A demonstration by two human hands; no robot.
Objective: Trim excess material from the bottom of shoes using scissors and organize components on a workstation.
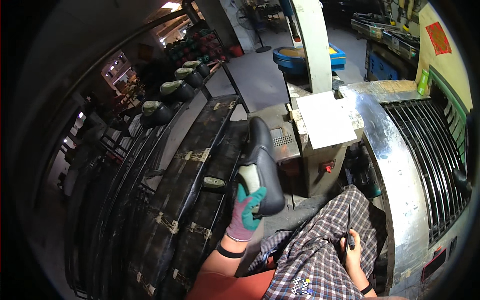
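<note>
My left hand (243, 216), in a pink and green glove, grips a black shoe (268, 172) by its heel end. A pale green shoe last (248, 175) fills the shoe's opening, and the toe points up and away from me. My right hand (353, 251) is bare and closed around a long, thin, dark tool (348, 227) with a black handle end. Its kind is not clear. That hand rests on the plaid apron (320, 235) over my lap, with the tool pointing away from me.
Left of me runs a dark slatted conveyor (187, 165), with another pale last (214, 182) beside it. Several black shoes on lasts (187, 77) line a rack beyond. A white sheet (326, 119) tops the stand ahead. Right stands a metal-edged bench with a barred grille (425, 155).
</note>
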